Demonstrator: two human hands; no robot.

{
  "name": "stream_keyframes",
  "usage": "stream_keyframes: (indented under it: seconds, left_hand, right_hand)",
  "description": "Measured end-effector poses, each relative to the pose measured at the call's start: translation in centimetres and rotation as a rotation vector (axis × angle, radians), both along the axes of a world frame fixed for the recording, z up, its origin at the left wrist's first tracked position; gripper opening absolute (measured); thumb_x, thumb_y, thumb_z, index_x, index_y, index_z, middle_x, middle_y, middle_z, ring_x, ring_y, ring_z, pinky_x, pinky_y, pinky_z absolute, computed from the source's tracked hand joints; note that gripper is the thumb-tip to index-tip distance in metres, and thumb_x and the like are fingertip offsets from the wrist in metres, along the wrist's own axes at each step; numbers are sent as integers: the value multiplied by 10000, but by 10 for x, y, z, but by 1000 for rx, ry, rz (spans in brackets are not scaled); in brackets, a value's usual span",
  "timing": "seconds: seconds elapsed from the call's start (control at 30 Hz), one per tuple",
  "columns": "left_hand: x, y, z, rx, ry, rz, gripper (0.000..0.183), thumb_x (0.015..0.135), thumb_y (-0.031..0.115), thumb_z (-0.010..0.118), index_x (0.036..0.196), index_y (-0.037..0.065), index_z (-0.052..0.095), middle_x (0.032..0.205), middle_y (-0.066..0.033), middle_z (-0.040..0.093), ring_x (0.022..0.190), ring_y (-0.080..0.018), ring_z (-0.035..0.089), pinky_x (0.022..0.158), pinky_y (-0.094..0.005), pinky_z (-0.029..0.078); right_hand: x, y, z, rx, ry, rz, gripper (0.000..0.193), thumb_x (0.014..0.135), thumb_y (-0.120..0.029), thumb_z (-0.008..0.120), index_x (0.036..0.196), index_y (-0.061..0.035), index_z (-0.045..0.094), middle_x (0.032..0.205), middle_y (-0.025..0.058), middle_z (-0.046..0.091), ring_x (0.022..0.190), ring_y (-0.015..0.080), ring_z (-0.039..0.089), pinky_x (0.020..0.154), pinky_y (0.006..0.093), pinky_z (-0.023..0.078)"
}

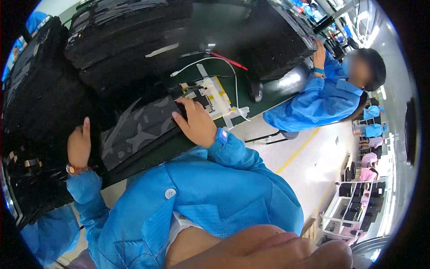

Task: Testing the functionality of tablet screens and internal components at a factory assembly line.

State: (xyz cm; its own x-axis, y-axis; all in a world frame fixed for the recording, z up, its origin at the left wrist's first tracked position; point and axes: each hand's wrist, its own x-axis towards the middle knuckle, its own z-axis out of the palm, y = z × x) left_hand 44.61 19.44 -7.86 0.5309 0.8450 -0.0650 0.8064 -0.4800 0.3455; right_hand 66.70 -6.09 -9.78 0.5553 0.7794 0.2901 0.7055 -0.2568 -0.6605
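A long dark slab (pixel 139 123) with a wrinkled, glossy film on top lies in front of me on the dark green table. My left hand (pixel 79 143) is just left of its end, with fingers stretched out and nothing visible in them. At the slab's right end rests my right hand (pixel 199 123), its fingertips and thumb apart. These fingertips lie by the black edge of a flat electronic assembly (pixel 219 96) with white plates, yellow tape and small connectors. Part of that assembly is hidden behind the hand.
Tall stacks of black trays (pixel 130 40) stand at the back, with another stack (pixel 282 40) at back right. A white cable (pixel 197 62), a red pen-like tool (pixel 228 60) and a dark computer mouse (pixel 256 91) lie nearby. A co-worker in blue (pixel 313 101) sits at right.
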Motion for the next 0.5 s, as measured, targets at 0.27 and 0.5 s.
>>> stream_keyframes:
  seconds: [0.27,0.5]
  left_hand:
    - [-26,-89,-25,204,-226,-46,638,810,469,551,1036,-126,503,1000,-285,517,962,-411,496,849,-447,399]
    - [-33,-106,-14,26,-607,13,622,783,340,635,1212,-55,418,1045,-264,483,959,-381,473,886,-421,385]
  right_hand:
    - [-3,4,-28,45,158,-32,569,804,-250,624,1229,74,428,1224,261,471,1123,349,480,969,389,362]
    - [-2,-10,-10,291,989,53,588,802,-13,558,1337,-33,313,1264,142,422,1129,232,437,981,336,324]
